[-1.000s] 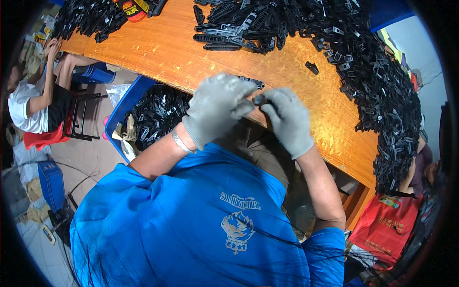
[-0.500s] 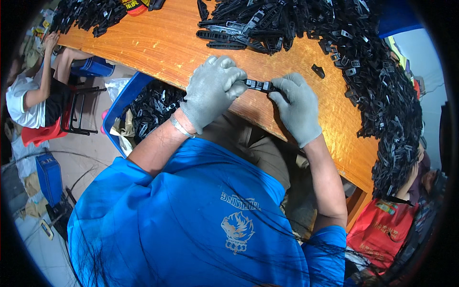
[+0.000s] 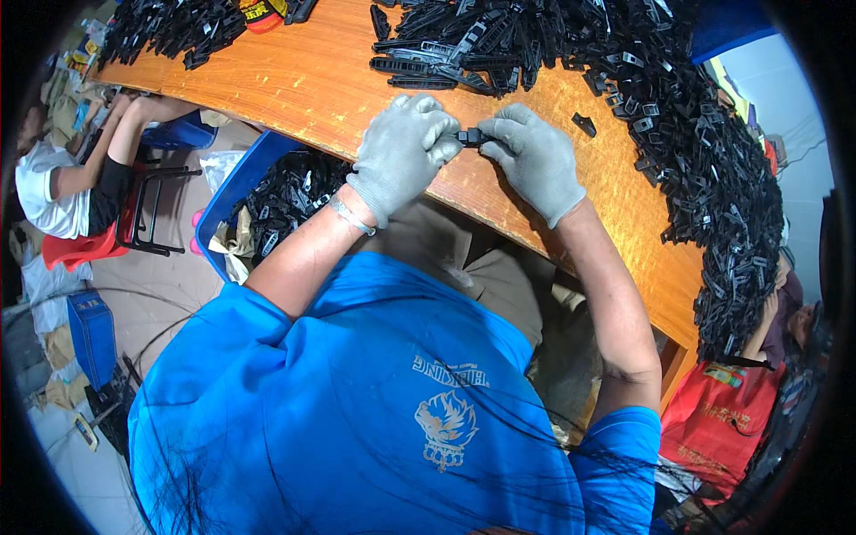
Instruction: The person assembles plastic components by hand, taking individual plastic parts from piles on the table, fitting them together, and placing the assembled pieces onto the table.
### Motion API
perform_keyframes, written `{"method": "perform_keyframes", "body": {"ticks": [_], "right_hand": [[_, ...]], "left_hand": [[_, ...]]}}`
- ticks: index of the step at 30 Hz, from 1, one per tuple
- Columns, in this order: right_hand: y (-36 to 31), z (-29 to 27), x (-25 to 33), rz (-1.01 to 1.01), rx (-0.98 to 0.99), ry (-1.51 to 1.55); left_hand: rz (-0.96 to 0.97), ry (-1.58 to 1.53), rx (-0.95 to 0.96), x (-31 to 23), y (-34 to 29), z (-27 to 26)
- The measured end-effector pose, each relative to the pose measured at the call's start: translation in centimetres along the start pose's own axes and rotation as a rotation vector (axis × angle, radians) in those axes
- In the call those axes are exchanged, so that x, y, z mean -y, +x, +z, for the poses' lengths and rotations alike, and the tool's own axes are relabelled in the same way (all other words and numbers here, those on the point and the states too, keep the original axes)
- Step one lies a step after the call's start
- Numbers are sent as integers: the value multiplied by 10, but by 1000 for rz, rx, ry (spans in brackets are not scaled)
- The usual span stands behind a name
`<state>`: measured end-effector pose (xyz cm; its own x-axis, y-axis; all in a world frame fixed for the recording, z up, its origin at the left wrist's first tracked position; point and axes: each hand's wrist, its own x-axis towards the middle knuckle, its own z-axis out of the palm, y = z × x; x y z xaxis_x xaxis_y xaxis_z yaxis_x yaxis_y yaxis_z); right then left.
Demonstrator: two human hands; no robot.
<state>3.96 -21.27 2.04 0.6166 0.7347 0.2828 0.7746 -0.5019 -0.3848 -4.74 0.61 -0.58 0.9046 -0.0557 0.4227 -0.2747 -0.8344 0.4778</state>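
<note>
Both my hands wear grey gloves and meet above the near edge of the wooden table (image 3: 303,71). Between them is a small black plastic part (image 3: 470,137), partly hidden by the fingers. My left hand (image 3: 401,152) is closed, pinching the part's left end. Thumb and fingers of my right hand (image 3: 535,165) close on its right end. Beyond them lies a heap of long black plastic strips (image 3: 464,49). One loose black piece (image 3: 584,125) rests on the table right of my right hand.
Small black clips (image 3: 713,223) pile along the table's right side. A blue bin (image 3: 217,218) of black parts stands below the near edge, left. Another person (image 3: 67,183) sits at far left. A red bag (image 3: 718,415) hangs at lower right.
My hands have drawn closer together, the right one moving left and slightly up. Less of the black plastic part shows between them.
</note>
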Motion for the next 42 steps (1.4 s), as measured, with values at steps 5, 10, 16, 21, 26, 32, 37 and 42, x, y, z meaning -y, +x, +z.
{"method": "perform_keyframes", "body": {"ticks": [5,10,16,21,26,32,37,42], "right_hand": [[-28,-9,-14,105,-92,17],[-37,-31,-62,254,-293,-183],[-23,-23,-82,352,-171,-340],[-26,-32,-73,337,-155,-233],[-28,-35,-68,285,-76,-163],[-18,-26,-30,449,-10,275],[-11,-24,-64,331,8,488],[-27,-33,-67,359,-153,271]], "left_hand": [[-40,144,127,13,-31,-69],[-196,173,139,40,-55,-139],[-119,211,-13,33,8,-57],[-191,264,-62,29,22,-36],[-146,204,-83,30,15,-27],[27,99,-56,13,-4,-17],[173,-2,21,0,-7,-20],[97,-47,-84,10,-15,-18]]}}
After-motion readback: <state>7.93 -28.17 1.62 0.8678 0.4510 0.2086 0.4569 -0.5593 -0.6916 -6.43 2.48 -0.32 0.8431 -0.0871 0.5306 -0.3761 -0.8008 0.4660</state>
